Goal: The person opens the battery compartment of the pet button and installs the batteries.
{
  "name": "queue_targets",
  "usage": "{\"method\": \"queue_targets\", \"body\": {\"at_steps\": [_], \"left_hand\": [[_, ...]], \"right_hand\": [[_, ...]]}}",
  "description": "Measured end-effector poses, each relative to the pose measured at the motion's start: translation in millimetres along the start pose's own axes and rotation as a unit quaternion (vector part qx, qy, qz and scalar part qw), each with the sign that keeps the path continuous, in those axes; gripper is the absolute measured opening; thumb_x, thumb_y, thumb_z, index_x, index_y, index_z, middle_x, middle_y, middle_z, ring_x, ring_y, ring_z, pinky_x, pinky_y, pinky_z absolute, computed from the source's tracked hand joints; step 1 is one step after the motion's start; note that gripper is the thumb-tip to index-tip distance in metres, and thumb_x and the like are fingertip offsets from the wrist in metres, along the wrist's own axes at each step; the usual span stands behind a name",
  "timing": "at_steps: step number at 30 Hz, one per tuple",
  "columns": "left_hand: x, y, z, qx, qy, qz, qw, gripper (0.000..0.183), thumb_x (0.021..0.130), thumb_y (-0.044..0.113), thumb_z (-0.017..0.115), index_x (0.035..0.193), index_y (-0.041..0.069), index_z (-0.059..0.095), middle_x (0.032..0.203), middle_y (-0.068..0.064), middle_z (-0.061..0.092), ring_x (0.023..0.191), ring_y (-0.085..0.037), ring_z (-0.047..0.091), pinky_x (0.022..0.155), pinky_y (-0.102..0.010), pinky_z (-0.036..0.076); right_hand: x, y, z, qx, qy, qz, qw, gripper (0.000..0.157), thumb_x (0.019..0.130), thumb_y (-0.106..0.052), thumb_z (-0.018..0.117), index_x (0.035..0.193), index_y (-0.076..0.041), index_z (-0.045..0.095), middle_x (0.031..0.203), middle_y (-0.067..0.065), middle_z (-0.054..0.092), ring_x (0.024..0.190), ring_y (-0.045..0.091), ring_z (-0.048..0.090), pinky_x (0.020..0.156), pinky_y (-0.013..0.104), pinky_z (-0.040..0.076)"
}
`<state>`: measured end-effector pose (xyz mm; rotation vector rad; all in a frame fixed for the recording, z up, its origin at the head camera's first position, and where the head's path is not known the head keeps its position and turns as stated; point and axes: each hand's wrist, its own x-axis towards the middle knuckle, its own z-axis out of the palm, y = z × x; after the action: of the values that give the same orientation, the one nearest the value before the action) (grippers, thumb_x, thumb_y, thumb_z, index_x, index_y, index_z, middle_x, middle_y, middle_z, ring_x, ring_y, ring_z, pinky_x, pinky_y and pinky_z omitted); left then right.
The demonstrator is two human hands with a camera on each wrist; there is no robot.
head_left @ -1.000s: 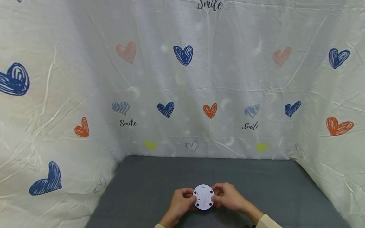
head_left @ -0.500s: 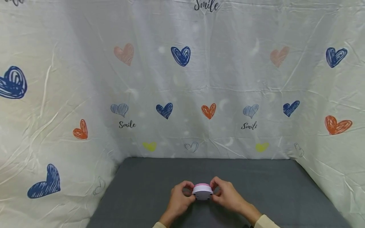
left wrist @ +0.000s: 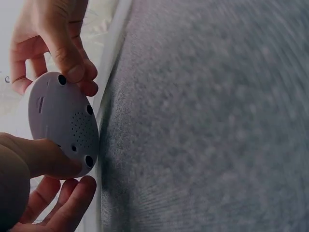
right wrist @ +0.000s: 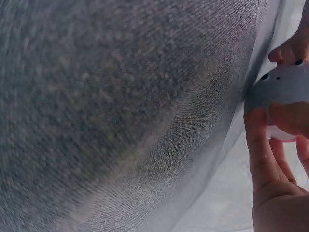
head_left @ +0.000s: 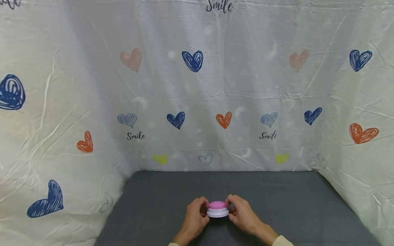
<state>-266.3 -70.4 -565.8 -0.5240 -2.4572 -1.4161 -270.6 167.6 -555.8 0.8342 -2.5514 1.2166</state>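
Observation:
Both hands hold a round sound button (head_left: pixel 217 213) between them, with a pink domed top and a white base. In the head view its pink top faces up and tilts slightly towards me. My left hand (head_left: pixel 194 218) pinches the left edge between thumb and fingers. On the opposite edge, my right hand (head_left: pixel 244 216) grips it the same way. From the left wrist view, the white underside of the sound button (left wrist: pixel 72 116) shows black round feet, a cluster of small speaker holes and a slot. In the right wrist view, the right hand's fingers (right wrist: pixel 263 154) partly cover the base.
A dark grey cloth-covered table (head_left: pixel 160 194) lies under the hands. White curtains (head_left: pixel 197 85) printed with coloured hearts and the word "Smile" rise behind it and on both sides.
The sound button has been tipped over between the hands: its white underside faced the head camera, then its side, and now the pink top shows. The head view has shifted slightly.

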Motion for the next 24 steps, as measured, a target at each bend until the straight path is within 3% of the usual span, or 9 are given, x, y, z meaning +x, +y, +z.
{"method": "queue_targets", "body": {"at_steps": [6,12,20,24], "left_hand": [[0.5,0.7,-4.4,0.051,-0.030,0.041,0.9974,0.045,0.065,-0.020,0.076,0.092,0.013,0.062,0.086,-0.002,0.062,0.076,-0.007,0.058,0.063,-0.015,0.050],[-4.7,0.1,-7.6,0.072,-0.061,0.041,0.9947,0.042,0.064,-0.017,0.077,0.091,0.012,0.064,0.085,-0.001,0.062,0.077,-0.009,0.057,0.065,-0.017,0.047],[-5.1,1.6,-9.2,0.066,-0.049,0.042,0.9957,0.036,0.067,-0.014,0.078,0.091,0.009,0.066,0.085,-0.003,0.065,0.077,-0.011,0.061,0.065,-0.017,0.051],[-2.3,4.3,-15.0,0.083,-0.027,0.032,0.9957,0.033,0.069,-0.012,0.078,0.092,0.009,0.066,0.086,-0.004,0.065,0.076,-0.012,0.062,0.064,-0.018,0.050]], "right_hand": [[0.8,1.3,-0.8,-0.066,0.003,-0.013,0.998,0.043,0.070,0.010,0.081,0.094,-0.019,0.061,0.089,-0.004,0.061,0.077,0.001,0.061,0.063,0.016,0.052],[-2.7,4.1,3.2,-0.090,-0.026,-0.021,0.995,0.038,0.070,0.009,0.083,0.087,-0.017,0.063,0.085,-0.005,0.058,0.076,-0.001,0.054,0.062,0.015,0.049],[-2.8,4.6,-4.0,-0.101,-0.034,-0.011,0.994,0.031,0.077,0.001,0.084,0.087,-0.021,0.064,0.084,-0.011,0.054,0.075,-0.003,0.049,0.061,0.016,0.046],[1.1,1.6,-19.6,-0.127,-0.019,-0.002,0.992,0.023,0.084,-0.006,0.084,0.090,-0.021,0.068,0.087,-0.011,0.060,0.080,0.001,0.059,0.065,0.021,0.054]]}}
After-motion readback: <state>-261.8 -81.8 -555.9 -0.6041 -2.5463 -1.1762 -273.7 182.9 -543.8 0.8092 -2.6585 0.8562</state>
